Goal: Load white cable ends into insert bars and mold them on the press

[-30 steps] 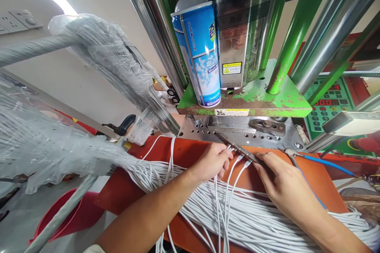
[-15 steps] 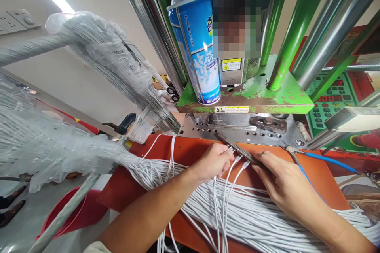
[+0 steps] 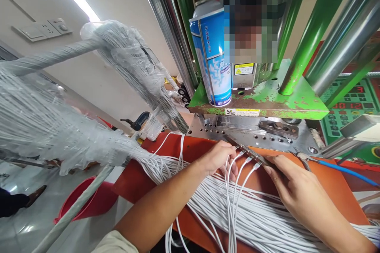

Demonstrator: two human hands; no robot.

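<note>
The metal bar [image 3: 249, 153] was over the orange desk [image 3: 326, 176], between two hands. The right hand [image 3: 299, 187] was closed on its near end; the left hand [image 3: 219, 159] was partly curled beside it, and whether it gripped a cable could not be told. Three white plugs [image 3: 248, 160] appeared seated along the bar; the spot by the left fingers looked unfinished. A cable bundle [image 3: 255, 201] crossed the desk. Behind, a green machine [image 3: 308, 107] bore a spray can [image 3: 211, 61]; leftward, a red bucket [image 3: 99, 199] stood on the floor [image 3: 32, 225].

A factory workshop; a green press [image 3: 267, 97], control panel [image 3: 353, 105] and bundled cables [image 3: 261, 209] show it.
</note>
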